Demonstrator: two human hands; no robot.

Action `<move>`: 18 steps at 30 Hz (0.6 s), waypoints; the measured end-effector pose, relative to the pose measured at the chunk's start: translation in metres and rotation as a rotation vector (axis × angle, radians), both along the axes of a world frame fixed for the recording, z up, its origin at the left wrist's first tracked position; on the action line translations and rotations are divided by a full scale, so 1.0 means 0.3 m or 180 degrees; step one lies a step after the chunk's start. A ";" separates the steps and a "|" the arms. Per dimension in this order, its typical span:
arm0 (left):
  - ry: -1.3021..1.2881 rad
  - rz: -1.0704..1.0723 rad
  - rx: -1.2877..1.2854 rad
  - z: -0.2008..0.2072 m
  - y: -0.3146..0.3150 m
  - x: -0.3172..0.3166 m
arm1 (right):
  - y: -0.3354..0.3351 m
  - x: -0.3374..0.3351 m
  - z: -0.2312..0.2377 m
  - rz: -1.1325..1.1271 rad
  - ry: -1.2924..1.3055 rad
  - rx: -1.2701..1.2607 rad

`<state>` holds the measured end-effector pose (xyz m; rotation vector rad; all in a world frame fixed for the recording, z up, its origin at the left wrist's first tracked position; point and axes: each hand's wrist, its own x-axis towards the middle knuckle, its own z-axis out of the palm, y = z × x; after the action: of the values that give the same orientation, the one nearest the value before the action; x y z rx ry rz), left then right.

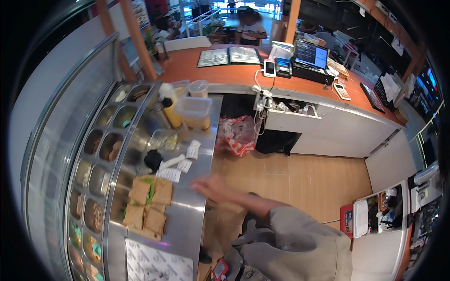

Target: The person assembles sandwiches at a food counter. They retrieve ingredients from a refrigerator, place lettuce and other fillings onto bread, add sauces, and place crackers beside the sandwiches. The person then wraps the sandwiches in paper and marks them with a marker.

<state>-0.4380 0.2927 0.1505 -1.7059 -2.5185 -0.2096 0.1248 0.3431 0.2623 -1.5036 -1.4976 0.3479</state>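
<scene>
My right hand (210,187) reaches over the edge of the steel counter (187,213), coming in from the right. It is blurred, so its fingers and anything in them cannot be made out. Left of it, a toasted sandwich (155,219) with green lettuce lies cut in pieces on a small wooden board (152,235). Just beyond the hand are white paper slips (168,174), a white-handled utensil (172,162) and a black object (153,160). A printed paper sheet (157,260) lies nearer me. My left hand is out of view.
Steel food pans (99,180) line the left side behind a glass guard (56,140). Plastic tubs (193,107) and a yellow sauce bottle (171,112) stand at the counter's far end. An open drawer (293,121) juts from the wooden counter (290,89).
</scene>
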 end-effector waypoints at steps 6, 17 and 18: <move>-0.1656 -0.0280 0.1611 0.067 0.241 0.627 | -0.137 1.625 0.164 -0.2802 -0.1200 0.1170; -0.1413 0.0220 0.1652 0.268 0.387 0.841 | -0.267 2.750 0.202 -0.3520 -0.3374 -0.1580; -0.1401 0.0259 0.1680 0.281 0.365 0.805 | -0.274 2.766 0.189 -0.3359 -0.3596 -0.1139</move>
<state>-0.1964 0.4022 0.2349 -1.4523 -2.4640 -1.2364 0.9546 0.2608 0.3190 -2.7500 -1.1265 -1.0716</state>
